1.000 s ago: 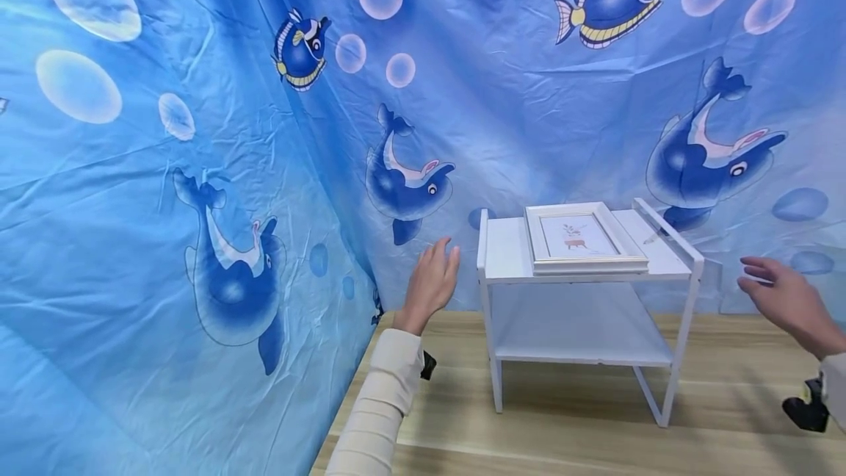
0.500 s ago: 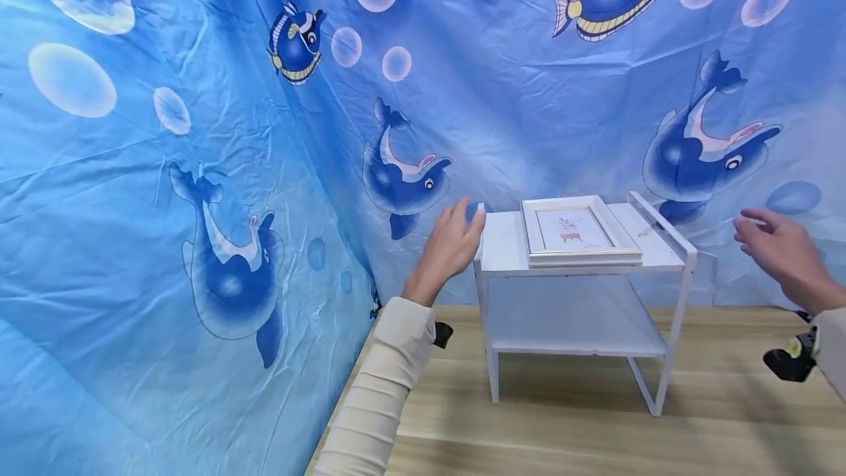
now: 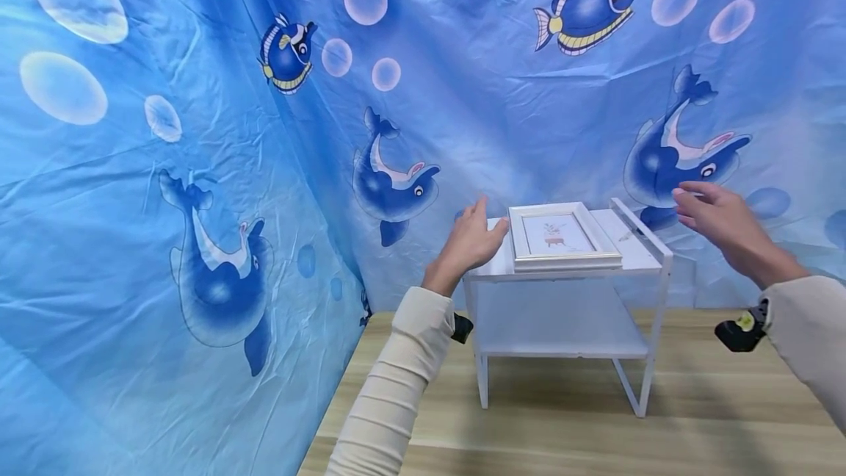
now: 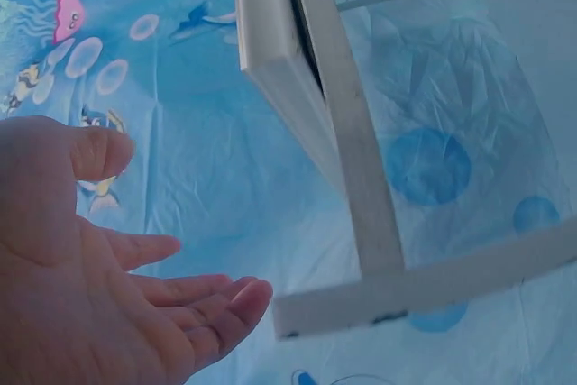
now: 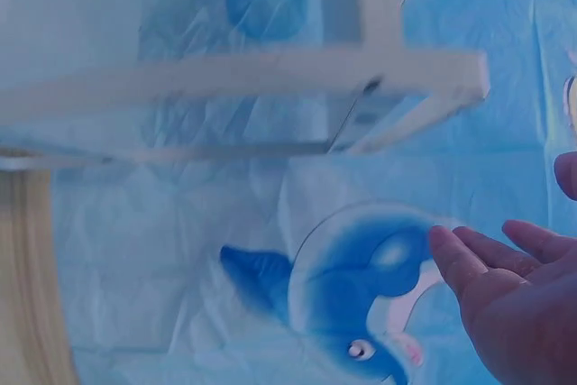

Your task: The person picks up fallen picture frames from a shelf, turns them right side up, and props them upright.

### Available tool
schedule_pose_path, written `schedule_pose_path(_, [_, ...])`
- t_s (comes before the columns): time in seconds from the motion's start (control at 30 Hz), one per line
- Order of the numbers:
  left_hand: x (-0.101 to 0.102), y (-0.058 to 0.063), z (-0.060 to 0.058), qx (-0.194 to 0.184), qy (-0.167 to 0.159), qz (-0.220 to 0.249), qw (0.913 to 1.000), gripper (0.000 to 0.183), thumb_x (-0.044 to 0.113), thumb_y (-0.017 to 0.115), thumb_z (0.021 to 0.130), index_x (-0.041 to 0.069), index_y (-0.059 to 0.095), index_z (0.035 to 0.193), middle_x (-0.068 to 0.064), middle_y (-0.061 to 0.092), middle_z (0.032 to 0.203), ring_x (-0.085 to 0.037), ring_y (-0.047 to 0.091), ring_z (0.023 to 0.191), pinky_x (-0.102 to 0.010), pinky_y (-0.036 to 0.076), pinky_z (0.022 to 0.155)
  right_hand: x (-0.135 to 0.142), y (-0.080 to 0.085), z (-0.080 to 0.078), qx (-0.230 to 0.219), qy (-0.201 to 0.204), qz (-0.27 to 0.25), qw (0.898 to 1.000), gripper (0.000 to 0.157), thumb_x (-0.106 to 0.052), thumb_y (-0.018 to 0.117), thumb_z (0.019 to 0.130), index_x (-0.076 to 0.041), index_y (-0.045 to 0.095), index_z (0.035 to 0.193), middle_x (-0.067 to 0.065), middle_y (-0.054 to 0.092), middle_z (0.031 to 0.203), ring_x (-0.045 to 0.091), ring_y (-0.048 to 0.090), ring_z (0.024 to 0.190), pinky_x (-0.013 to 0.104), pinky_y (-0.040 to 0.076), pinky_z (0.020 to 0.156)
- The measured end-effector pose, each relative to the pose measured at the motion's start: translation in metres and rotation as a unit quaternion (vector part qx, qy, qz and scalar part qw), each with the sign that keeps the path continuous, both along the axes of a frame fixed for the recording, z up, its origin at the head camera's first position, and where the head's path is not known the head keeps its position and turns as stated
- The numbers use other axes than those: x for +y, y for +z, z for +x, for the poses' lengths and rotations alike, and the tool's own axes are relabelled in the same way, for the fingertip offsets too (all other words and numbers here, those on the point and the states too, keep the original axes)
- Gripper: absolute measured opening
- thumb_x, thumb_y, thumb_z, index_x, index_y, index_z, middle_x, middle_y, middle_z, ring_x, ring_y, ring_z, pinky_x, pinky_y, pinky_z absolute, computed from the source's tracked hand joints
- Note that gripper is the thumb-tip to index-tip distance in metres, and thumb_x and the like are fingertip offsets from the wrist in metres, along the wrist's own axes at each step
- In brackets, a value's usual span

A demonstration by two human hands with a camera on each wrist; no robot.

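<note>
A white picture frame (image 3: pixel 598 259) with a small plant print lies flat on the top shelf of a white two-tier side table (image 3: pixel 562 318). My left hand (image 3: pixel 471 242) is by the table's left side, fingers extended and holding nothing; it overlaps the tabletop corner in the head view. In the left wrist view, that hand (image 4: pixel 135 277) has its palm up with fingertips close to the table's white edge rail (image 4: pixel 361 178). To the right of the table, my right hand (image 3: pixel 723 226) hovers with loosely bent fingers, also holding nothing. The right wrist view shows its fingers (image 5: pixel 469 268) beside the table frame (image 5: pixel 225 74).
Blue sea-print cloth (image 3: pixel 502 94) hangs behind and along the left side. Pale wood flooring (image 3: pixel 548 439) lies under the table. A small light mark or object (image 3: pixel 624 236) shows on the tabletop, right of the picture frame. Raised rails (image 3: pixel 641 230) edge the tabletop's sides.
My left hand has moved right and forward to the table's left side. The right hand has come up and leftward toward the table. The picture frame rests in its same place on the table.
</note>
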State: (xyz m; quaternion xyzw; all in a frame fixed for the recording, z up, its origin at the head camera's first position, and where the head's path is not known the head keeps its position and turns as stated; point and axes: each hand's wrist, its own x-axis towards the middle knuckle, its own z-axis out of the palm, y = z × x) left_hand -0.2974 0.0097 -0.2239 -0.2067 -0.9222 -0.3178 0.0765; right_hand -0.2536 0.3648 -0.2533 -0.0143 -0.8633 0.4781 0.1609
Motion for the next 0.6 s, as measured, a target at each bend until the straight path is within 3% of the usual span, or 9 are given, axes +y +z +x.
schedule_pose_path(0.23, [0.009, -0.004, -0.003, -0.037, -0.001, 0.011, 0.9993, 0.067, 0.042, 0.043, 0.105, 0.016, 0.016, 0.16, -0.008, 0.022, 0.164, -0.027, 0.023, 0.151, -0.048, 0.026, 0.12, -0.03, 0.018, -0.005, 0.006, 0.047, -0.003, 0.999, 0.085, -0.057, 0.033, 0.102, 0.001, 0.005, 0.157, 0.035, 0.014, 0.158, 0.054, 0.023, 0.142, 0.065, 0.023, 0.112])
schedule_pose_path(0.4, [0.016, -0.008, -0.005, -0.066, -0.008, 0.017, 0.9976, 0.068, 0.042, 0.043, 0.104, 0.016, 0.015, 0.16, -0.008, 0.024, 0.164, -0.027, 0.026, 0.15, -0.047, 0.029, 0.119, -0.045, 0.026, -0.007, -0.041, 0.094, 0.012, 0.995, 0.087, -0.057, 0.034, 0.102, 0.0, -0.001, 0.157, 0.034, 0.008, 0.159, 0.055, 0.019, 0.143, 0.066, 0.022, 0.113])
schedule_pose_path(0.6, [0.023, -0.014, -0.01, -0.075, -0.003, 0.013, 0.9971, 0.068, 0.042, 0.044, 0.103, 0.014, 0.017, 0.16, -0.01, 0.03, 0.161, -0.025, 0.035, 0.145, -0.042, 0.034, 0.115, -0.06, 0.02, -0.011, -0.1, 0.131, 0.044, 0.985, 0.089, -0.056, 0.032, 0.103, 0.003, -0.01, 0.154, 0.037, 0.0, 0.158, 0.059, 0.013, 0.142, 0.069, 0.021, 0.111])
